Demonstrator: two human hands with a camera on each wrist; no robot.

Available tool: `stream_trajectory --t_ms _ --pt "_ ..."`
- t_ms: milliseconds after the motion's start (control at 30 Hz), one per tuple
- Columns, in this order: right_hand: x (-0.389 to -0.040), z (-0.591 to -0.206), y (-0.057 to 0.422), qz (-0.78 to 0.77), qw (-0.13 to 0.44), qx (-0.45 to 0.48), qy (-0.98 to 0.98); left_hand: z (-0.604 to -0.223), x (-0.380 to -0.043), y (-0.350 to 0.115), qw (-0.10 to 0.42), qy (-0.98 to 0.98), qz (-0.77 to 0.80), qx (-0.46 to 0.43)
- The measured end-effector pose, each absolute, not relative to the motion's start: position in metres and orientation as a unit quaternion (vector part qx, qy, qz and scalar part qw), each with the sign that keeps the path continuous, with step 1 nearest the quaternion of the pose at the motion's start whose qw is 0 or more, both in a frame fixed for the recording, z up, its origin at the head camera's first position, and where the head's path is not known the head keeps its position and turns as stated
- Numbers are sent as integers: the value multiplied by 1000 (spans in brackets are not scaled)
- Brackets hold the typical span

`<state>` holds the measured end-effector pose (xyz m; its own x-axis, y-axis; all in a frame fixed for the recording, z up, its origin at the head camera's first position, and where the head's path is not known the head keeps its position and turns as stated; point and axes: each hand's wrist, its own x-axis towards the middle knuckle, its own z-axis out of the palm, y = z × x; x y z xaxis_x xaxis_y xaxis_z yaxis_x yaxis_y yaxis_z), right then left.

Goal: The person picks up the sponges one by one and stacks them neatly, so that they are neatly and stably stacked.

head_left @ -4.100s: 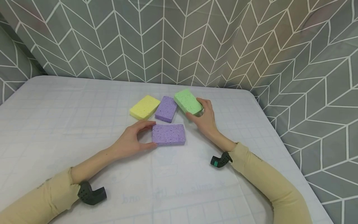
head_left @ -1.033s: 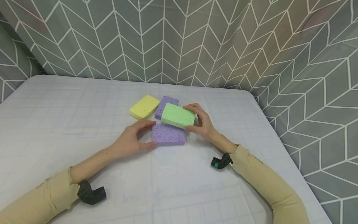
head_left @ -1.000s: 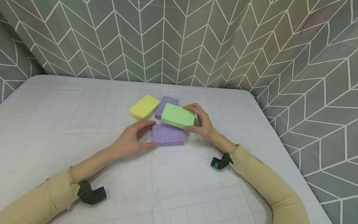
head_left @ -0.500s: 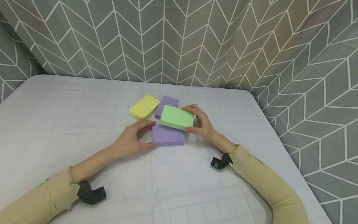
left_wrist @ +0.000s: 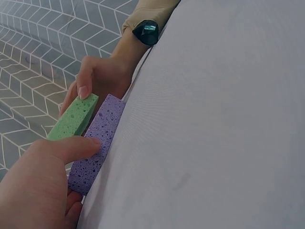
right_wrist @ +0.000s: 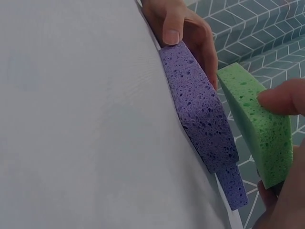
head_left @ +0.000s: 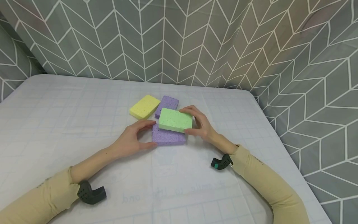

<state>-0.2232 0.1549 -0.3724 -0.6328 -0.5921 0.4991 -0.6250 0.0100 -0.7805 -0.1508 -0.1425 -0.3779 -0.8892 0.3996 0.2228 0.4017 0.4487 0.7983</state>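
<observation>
My right hand (head_left: 202, 126) pinches a green sponge (head_left: 175, 119) by its right end, thumb on the near side and fingers on the far side. The green sponge hangs above a purple sponge (head_left: 168, 138), covering much of its top; the right wrist view shows a gap between the two. That purple sponge lies flat on the table, and my left hand (head_left: 131, 137) holds its left end between thumb and fingers. Behind them lies a second purple sponge (head_left: 168, 102), partly hidden by the green one. Left of it rests a yellow sponge (head_left: 144, 106).
A white cloth with faint grid lines covers the table (head_left: 84, 102). Grey curtains (head_left: 151, 40) with a white chevron pattern hang behind and to the right. A dark wrist camera (head_left: 91, 193) sits on the left sleeve, another (head_left: 221, 161) on the right.
My right hand has brought the green sponge from beside the rear purple sponge, turned it, and moved it toward me over the near purple one. My left hand has stayed in place.
</observation>
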Motion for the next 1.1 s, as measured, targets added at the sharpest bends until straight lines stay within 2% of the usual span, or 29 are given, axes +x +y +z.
stream_trajectory --t_ms 700,1100 --pt "-212 -355 151 483 -48 456 -746 -376 -151 -145 -4 -850 -469 -240" --pt "-211 -350 152 455 -59 471 -754 -376 -151 -145 -2 -849 -473 -235"
